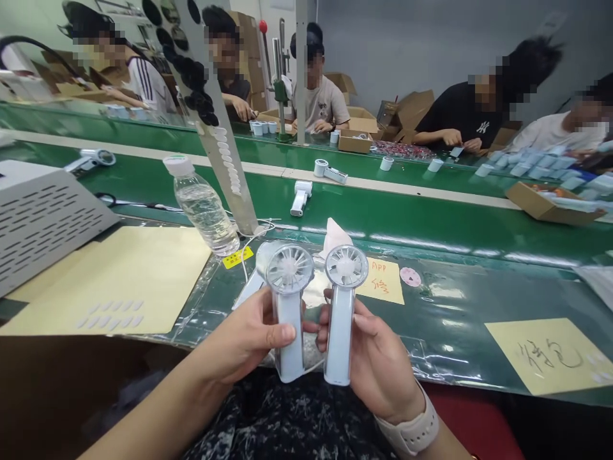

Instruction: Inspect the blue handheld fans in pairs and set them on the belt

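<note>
Two small white handheld fans stand upright side by side just above my lap. My left hand is closed round the handle of the left fan, thumb across its front. My right hand grips the handle of the right fan; a pale watch strap sits on that wrist. Both round fan heads face me, nearly touching. A white cloth shows behind the fan heads.
A water bottle stands behind a yellow sheet at left, next to a grey perforated box. Yellow notes lie under clear film. More fans lie on the green conveyor. Several people work across the belt.
</note>
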The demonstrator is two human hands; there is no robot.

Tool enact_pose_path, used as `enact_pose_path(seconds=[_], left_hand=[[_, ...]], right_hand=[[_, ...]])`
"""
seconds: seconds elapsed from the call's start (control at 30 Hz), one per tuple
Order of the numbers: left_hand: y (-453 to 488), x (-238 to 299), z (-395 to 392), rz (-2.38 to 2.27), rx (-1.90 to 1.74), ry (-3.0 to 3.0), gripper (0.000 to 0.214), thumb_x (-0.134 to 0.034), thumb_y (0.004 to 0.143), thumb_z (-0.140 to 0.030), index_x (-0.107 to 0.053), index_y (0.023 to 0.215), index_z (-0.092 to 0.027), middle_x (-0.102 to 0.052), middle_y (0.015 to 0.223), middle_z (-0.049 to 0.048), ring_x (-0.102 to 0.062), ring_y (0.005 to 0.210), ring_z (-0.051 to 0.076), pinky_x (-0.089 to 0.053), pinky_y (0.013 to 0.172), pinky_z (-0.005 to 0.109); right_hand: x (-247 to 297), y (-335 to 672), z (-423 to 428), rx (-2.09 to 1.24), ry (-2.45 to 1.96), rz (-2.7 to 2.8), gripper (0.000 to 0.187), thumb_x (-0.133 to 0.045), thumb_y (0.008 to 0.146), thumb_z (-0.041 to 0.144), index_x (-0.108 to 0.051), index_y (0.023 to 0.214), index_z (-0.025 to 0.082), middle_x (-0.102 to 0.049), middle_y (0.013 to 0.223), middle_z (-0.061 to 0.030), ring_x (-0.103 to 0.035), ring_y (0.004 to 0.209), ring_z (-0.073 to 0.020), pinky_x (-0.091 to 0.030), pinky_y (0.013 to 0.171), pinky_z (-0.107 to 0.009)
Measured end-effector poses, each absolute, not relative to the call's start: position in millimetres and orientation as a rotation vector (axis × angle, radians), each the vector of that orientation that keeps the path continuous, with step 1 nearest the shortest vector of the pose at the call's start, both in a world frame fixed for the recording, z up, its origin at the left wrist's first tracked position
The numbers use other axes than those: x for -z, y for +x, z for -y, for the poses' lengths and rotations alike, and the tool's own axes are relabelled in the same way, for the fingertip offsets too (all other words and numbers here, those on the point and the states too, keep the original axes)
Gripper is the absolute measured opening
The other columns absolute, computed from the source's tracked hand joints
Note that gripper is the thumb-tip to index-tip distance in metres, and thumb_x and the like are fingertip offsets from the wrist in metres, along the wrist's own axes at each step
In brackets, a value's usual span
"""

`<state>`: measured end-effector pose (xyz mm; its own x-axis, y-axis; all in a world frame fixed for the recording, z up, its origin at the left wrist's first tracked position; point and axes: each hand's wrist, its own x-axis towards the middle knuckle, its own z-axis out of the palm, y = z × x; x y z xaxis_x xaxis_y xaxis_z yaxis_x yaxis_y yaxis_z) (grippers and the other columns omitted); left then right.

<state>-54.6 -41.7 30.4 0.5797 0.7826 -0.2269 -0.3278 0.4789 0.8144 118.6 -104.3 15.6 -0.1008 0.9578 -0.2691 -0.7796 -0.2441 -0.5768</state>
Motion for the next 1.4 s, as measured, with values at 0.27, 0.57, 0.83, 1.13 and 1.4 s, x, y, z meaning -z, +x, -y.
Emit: enact_pose_path(seconds=[0.27, 0.57, 0.83, 1.13, 1.4], left_hand=[[-50.5, -29.8, 43.2, -0.686, -0.647, 0.714, 0.045, -0.07, 0.079, -0.054, -0.072, 0.087, -0.01, -0.071, 0.072, 0.0089, -0.067, 0.062, 0.019, -0.057, 0.062, 0.029], [-52.6, -32.6, 44.9, -0.591, -0.73, 0.688, 0.031, -0.055, 0.09, -0.018, -0.064, 0.12, -0.016, -0.072, 0.116, 0.0145, -0.07, 0.102, 0.031, -0.056, 0.09, 0.046], [-55.3, -32.5, 46.0, -0.575, -0.681, 0.703, 0.037, -0.057, 0.091, -0.019, -0.06, 0.128, -0.016, -0.067, 0.128, 0.017, -0.065, 0.116, 0.033, -0.054, 0.096, 0.047], [-55.8, -31.3, 47.3, -0.621, -0.687, 0.693, 0.038, -0.063, 0.09, -0.022, -0.06, 0.128, -0.019, -0.067, 0.129, 0.0155, -0.063, 0.119, 0.034, -0.052, 0.098, 0.048], [-58.9, -24.4, 50.5, -0.645, -0.711, 0.785, 0.042, -0.063, 0.087, -0.021, -0.057, 0.128, -0.02, -0.067, 0.126, 0.0151, -0.064, 0.114, 0.035, -0.051, 0.095, 0.052]], right_hand=[[-11.4, 115.7, 104.2, -1.662, -0.724, 0.475, 0.05, -0.058, 0.083, 0.064, -0.069, 0.074, 0.017, -0.061, 0.067, -0.0026, -0.05, 0.052, -0.0111, -0.041, 0.049, -0.022], [4.2, 124.5, 98.9, -1.526, -0.784, 0.433, 0.037, -0.067, 0.082, 0.057, -0.072, 0.088, 0.021, -0.075, 0.082, -0.0058, -0.068, 0.068, -0.0207, -0.055, 0.067, -0.033], [1.3, 120.5, 95.9, -1.423, -0.838, 0.381, 0.031, -0.071, 0.084, 0.047, -0.071, 0.107, 0.027, -0.077, 0.097, -0.0031, -0.071, 0.09, -0.0246, -0.056, 0.082, -0.039], [-1.9, 119.3, 98.6, -1.495, -0.818, 0.349, 0.044, -0.071, 0.085, 0.042, -0.06, 0.126, 0.028, -0.076, 0.104, -0.0051, -0.072, 0.092, -0.0273, -0.059, 0.079, -0.044], [-0.7, 122.7, 101.4, -1.461, -0.873, 0.487, 0.037, -0.068, 0.086, 0.042, -0.065, 0.121, 0.028, -0.074, 0.114, -0.0059, -0.067, 0.107, -0.0289, -0.053, 0.094, -0.045]])
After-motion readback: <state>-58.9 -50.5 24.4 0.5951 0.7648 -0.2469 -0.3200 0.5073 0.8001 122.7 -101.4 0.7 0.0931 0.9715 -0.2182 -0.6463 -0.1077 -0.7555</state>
